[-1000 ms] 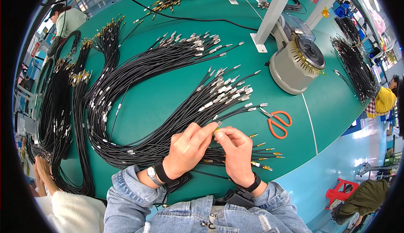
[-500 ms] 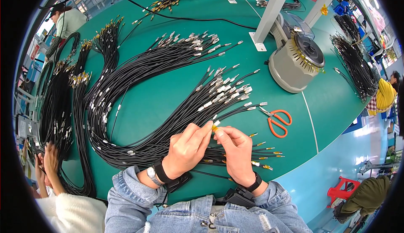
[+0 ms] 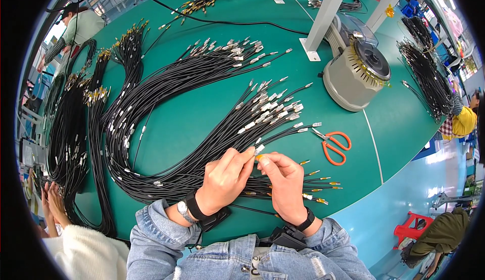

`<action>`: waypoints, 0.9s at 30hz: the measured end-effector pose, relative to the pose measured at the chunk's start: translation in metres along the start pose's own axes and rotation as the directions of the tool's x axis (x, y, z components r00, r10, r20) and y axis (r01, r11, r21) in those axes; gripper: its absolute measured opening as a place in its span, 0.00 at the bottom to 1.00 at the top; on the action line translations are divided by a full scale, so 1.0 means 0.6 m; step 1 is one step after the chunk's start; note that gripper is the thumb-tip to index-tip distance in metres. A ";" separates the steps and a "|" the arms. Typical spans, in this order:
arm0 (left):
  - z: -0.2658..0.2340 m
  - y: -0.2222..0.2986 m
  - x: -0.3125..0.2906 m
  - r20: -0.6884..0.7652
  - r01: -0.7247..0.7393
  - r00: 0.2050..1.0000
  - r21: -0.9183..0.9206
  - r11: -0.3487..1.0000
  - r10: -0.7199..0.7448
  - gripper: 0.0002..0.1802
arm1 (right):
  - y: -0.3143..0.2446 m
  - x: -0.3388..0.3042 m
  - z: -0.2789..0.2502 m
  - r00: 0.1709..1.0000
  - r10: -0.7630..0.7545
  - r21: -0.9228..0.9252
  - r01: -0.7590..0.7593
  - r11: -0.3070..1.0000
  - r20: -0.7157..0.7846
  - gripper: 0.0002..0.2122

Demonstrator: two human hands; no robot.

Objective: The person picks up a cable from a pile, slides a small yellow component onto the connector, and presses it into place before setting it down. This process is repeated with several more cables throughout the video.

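Observation:
My left hand [image 3: 222, 179] and my right hand [image 3: 287, 184] meet fingertip to fingertip over the front cable bundle. The left fingers pinch a cable end, mostly hidden, with a white tag [image 3: 260, 149] at the fingertips. Between my right thumb and forefinger is a small piece of yellow tape [image 3: 259, 157]. Under and behind my hands spreads a thick bundle of black cables [image 3: 187, 157], many ending in white-sleeved connectors [image 3: 270, 109]. Other cable ends with yellow bands [image 3: 323, 185] stick out right of my right hand.
Orange-handled snips [image 3: 337, 147] lie on the green table [image 3: 298, 78]. Beyond them stands a round tape dispenser [image 3: 353, 78] beside a grey post [image 3: 326, 19]. More cable bundles [image 3: 68, 133] cover the left side. A co-worker's hands [image 3: 54, 204] are at lower left; a red stool [image 3: 411, 228] stands at right.
My hands stay nearly in place, fingertips still together at the yellow tape. The co-worker's hands at lower left have moved slightly down from the cables.

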State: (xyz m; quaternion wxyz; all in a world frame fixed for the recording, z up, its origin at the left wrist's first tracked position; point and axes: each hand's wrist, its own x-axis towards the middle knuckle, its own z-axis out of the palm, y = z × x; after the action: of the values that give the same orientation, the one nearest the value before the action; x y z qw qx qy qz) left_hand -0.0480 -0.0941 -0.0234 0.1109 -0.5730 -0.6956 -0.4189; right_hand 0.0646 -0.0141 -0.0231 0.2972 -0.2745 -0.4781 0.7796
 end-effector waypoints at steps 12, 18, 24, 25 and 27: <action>0.007 -0.004 -0.006 -0.015 -0.057 0.998 0.046 0.997 0.057 0.19 | 0.001 0.001 -0.002 0.999 0.010 -0.066 -0.012 0.998 -0.032 0.03; 0.008 -0.006 -0.008 -0.009 -0.062 0.998 0.030 0.998 0.062 0.19 | 0.001 0.002 0.000 0.998 0.013 -0.057 -0.016 0.998 -0.054 0.03; 0.010 -0.007 -0.009 -0.015 -0.079 0.997 0.032 0.996 0.079 0.18 | 0.000 0.003 -0.001 0.998 0.027 -0.061 -0.030 0.998 -0.060 0.03; 0.010 -0.008 -0.011 -0.011 -0.078 0.997 0.032 0.996 0.079 0.18 | 0.000 0.003 -0.001 0.998 0.030 -0.063 -0.034 0.997 -0.061 0.03; 0.010 -0.008 -0.011 -0.006 -0.078 0.997 0.032 0.996 0.078 0.18 | 0.000 0.003 -0.001 0.998 0.030 -0.062 -0.034 0.998 -0.063 0.03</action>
State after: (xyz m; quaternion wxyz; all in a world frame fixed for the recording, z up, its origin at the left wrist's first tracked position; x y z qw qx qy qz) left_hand -0.0484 -0.0943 -0.0338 0.1387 -0.5965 -0.6788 -0.4050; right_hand 0.0638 -0.0122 -0.0236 0.2907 -0.3154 -0.4884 0.7599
